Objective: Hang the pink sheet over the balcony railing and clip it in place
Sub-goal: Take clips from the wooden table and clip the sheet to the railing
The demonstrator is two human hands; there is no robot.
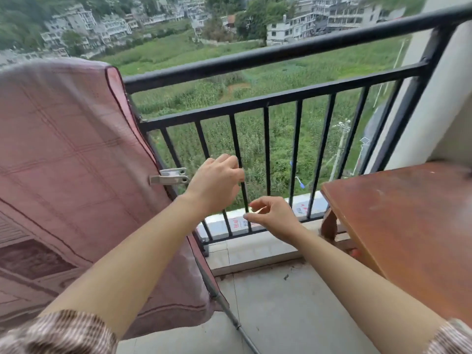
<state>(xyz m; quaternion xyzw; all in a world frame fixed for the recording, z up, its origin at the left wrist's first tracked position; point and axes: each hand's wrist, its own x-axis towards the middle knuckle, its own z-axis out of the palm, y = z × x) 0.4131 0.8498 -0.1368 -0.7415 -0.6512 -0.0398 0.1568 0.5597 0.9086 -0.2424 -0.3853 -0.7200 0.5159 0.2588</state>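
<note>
One clip (169,176) is already fixed on the sheet (63,154) edge at the railing (268,56). Left hand (215,183) is loosely curled, grasping nothing; right hand (273,214) pinches something small and unclear. The next clip should be pressed fully over cloth and bar.

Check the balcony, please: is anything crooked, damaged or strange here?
Nothing is clearly damaged. The pink sheet hangs over the railing with its right edge slanting, and one grey clip holds that edge. The wooden table top looks scuffed.

Counts: 1 pink sheet (63,154), 1 metal clip (169,176), 1 railing (281,54), 1 wooden table (408,221), 2 hands: left hand (217,185), right hand (274,214).
</note>
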